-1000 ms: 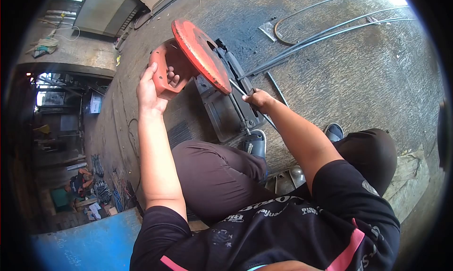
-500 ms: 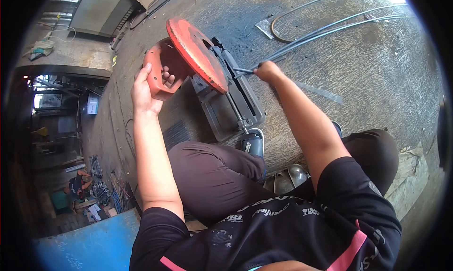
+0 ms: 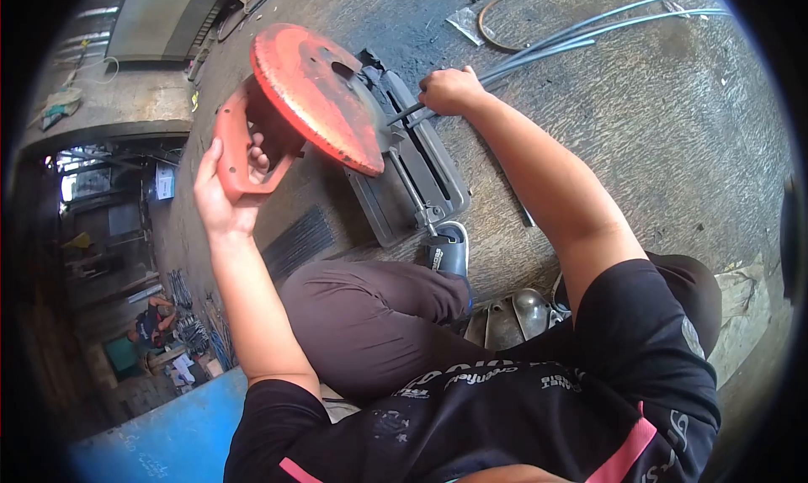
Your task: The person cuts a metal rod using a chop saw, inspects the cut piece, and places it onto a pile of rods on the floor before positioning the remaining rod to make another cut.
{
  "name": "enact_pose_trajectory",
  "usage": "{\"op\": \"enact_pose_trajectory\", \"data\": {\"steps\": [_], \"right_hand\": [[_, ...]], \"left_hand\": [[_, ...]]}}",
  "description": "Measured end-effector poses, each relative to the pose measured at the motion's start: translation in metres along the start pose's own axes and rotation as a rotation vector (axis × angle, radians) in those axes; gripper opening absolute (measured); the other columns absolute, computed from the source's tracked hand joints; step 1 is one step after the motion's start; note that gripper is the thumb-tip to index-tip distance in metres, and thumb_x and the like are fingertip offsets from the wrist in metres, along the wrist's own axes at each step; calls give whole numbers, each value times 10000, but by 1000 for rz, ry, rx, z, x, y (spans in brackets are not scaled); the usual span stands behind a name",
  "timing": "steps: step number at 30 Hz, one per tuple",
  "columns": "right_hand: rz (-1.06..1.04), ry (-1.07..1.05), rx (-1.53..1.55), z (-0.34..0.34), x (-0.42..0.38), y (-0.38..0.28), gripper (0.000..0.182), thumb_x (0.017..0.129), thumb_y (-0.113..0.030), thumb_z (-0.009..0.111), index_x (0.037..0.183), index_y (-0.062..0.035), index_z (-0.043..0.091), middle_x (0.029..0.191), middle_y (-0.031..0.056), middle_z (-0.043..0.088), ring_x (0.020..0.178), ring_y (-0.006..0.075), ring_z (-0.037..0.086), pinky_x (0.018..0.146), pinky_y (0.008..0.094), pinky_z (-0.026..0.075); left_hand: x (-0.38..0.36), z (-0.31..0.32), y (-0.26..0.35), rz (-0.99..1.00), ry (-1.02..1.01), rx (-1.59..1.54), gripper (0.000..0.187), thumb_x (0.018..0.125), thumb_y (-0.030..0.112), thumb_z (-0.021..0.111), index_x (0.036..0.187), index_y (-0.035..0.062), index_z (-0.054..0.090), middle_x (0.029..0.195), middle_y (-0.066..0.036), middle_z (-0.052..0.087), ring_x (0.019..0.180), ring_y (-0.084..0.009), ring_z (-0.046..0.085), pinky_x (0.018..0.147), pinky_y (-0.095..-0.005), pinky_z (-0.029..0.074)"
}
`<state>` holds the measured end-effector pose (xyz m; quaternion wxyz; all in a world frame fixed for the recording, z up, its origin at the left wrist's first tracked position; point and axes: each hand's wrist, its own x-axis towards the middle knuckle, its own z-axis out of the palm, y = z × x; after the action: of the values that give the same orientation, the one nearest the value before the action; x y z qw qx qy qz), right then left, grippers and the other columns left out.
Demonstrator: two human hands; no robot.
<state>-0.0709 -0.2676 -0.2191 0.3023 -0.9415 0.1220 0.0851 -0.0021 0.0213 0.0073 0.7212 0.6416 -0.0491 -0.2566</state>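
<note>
Head view: left hand [image 3: 227, 211] grips saw handle [image 3: 231, 138], right hand [image 3: 453, 91] clasps rods [image 3: 400, 114], long toward upper right, cut pieces [image 3: 301, 241] centre-left.

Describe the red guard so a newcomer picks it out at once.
On the floor sits the saw's long grey base. Tilted above it is the guard, a red disc with dark scuffs. The handle, in the left hand, is also red, but an open loop; only the guard is round.
</note>
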Motion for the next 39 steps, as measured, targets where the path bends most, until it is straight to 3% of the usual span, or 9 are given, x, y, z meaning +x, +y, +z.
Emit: {"op": "enact_pose_trajectory", "data": {"steps": [12,18,26,39], "right_hand": [[-24,-113,-54,-5,-1,-22,336,853,-285,529,1084,-138,723,1144,83,700,1126,251,634,1093,473,330],[-41,-84,-97,-2,-1,-22,318,850,-289,543,1064,-145,730,1134,82,704,1110,245,643,1051,459,375],[-37,-53,-111,-10,-3,-27,319,831,-265,540,1053,-143,735,1076,84,719,1044,242,671,916,377,476],[-8,-68,-118,-12,-6,-30,330,821,-235,523,1053,-132,734,1080,102,718,1038,248,679,894,366,508]], "left_hand": [[-7,7,0,37,-7,36,522,982,302,502,1347,-63,422,1133,-243,570,894,-244,599,831,-368,523],[-7,8,0,29,12,29,519,980,295,502,1347,-64,422,1129,-240,570,894,-245,597,838,-369,519],[-7,8,0,26,3,28,523,977,289,504,1351,-66,418,1135,-245,570,893,-246,596,841,-370,516],[-7,8,1,22,-4,8,522,970,278,517,1349,-67,420,1127,-252,568,893,-251,598,837,-371,519]]}}
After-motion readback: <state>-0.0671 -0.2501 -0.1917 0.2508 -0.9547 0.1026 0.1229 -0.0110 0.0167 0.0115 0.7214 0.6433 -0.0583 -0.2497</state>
